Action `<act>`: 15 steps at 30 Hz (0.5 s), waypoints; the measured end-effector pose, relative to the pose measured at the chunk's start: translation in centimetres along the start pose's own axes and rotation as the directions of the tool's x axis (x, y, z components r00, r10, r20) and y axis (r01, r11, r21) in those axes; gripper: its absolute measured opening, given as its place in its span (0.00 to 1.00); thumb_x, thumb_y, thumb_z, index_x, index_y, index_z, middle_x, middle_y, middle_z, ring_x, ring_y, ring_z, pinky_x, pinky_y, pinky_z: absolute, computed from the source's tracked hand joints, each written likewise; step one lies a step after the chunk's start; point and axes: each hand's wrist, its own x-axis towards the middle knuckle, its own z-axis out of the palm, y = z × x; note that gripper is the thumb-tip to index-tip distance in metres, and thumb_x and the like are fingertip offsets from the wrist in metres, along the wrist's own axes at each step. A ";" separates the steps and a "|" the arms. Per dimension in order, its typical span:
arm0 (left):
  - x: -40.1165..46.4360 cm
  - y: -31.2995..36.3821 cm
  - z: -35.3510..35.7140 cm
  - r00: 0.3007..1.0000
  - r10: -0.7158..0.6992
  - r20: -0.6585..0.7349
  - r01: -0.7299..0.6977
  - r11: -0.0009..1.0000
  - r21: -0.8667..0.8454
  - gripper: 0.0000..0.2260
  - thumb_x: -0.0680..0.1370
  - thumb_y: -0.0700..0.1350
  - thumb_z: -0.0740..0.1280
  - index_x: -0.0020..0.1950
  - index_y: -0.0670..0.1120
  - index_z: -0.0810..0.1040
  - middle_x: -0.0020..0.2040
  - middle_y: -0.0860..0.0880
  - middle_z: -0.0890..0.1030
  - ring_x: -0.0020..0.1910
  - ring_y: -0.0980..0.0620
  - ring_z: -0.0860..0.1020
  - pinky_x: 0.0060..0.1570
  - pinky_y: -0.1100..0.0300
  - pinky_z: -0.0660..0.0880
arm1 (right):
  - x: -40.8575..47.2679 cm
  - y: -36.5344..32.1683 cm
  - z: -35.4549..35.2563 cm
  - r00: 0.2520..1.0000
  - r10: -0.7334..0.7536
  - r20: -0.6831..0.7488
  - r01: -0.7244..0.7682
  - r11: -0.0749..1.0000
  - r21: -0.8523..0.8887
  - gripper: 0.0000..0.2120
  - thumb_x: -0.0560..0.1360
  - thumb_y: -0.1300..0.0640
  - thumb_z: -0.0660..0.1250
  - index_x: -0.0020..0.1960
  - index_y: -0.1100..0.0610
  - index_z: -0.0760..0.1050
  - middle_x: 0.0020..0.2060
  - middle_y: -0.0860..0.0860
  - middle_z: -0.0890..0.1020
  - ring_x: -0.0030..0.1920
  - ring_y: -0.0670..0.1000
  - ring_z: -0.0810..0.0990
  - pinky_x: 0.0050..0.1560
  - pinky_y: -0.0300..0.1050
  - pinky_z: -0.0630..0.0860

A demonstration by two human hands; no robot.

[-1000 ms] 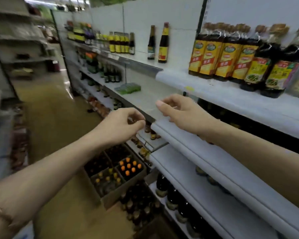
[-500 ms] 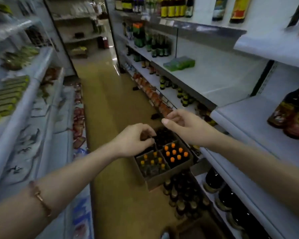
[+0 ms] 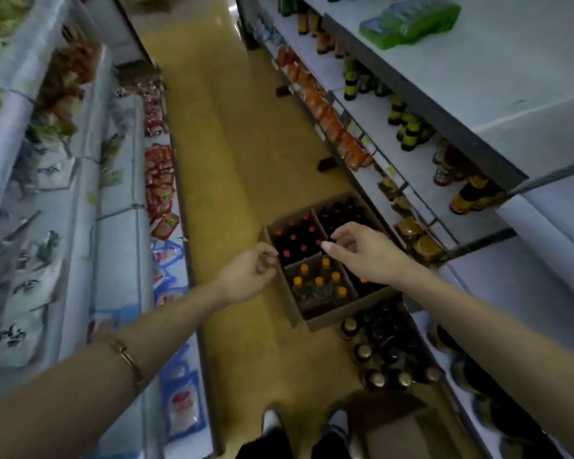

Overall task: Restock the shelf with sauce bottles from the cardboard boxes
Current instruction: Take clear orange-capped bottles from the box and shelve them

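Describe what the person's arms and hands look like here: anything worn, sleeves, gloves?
Both forearms are bare as far as the frame shows, with no sleeves in view and no gloves on the left hand or the right hand. The left forearm carries a thin rose-gold-coloured bangle with a small clasp-like detail. No ring or watch is discernible; the picture is too soft to rule out small items.

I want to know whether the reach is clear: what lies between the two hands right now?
In the head view, only the cardboard box's near-left corner shows between the left hand and right hand, with red-capped bottles behind; both hands hold nothing.
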 end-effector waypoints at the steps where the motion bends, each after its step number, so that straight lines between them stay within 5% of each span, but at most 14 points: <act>1: 0.8 -1.0 0.2 1.000 -0.009 0.022 0.009 1.000 0.014 0.09 0.79 0.39 0.63 0.57 0.49 0.70 0.51 0.50 0.75 0.40 0.55 0.74 0.41 0.63 0.74 | 1.3 0.6 0.5 1.000 0.011 0.002 -0.011 1.000 0.004 0.25 0.80 0.42 0.59 0.71 0.56 0.66 0.64 0.52 0.74 0.58 0.50 0.75 0.53 0.42 0.71; 8: 10.9 -6.8 2.0 0.995 -0.010 0.095 0.005 0.999 0.046 0.11 0.80 0.40 0.62 0.63 0.47 0.71 0.58 0.48 0.74 0.50 0.47 0.77 0.49 0.58 0.73 | 9.8 4.5 4.0 0.988 0.133 -0.072 -0.129 0.990 0.057 0.23 0.80 0.44 0.60 0.69 0.58 0.69 0.63 0.53 0.75 0.62 0.54 0.74 0.56 0.45 0.73; 11: 14.8 -10.2 4.7 0.976 0.040 0.214 -0.061 0.994 0.093 0.19 0.80 0.44 0.64 0.70 0.46 0.67 0.64 0.49 0.70 0.54 0.53 0.73 0.51 0.66 0.68 | 13.0 6.6 6.5 0.981 0.171 -0.091 -0.165 0.984 0.071 0.22 0.80 0.45 0.61 0.68 0.58 0.69 0.62 0.53 0.74 0.61 0.53 0.74 0.54 0.44 0.72; 15: 18.4 -14.4 8.1 0.946 0.016 0.324 -0.063 0.989 0.136 0.22 0.80 0.49 0.63 0.73 0.48 0.64 0.69 0.51 0.63 0.59 0.52 0.72 0.55 0.59 0.72 | 17.1 9.8 10.2 0.963 0.251 -0.097 -0.238 0.963 0.128 0.22 0.79 0.44 0.63 0.68 0.55 0.69 0.62 0.52 0.74 0.60 0.53 0.74 0.52 0.43 0.71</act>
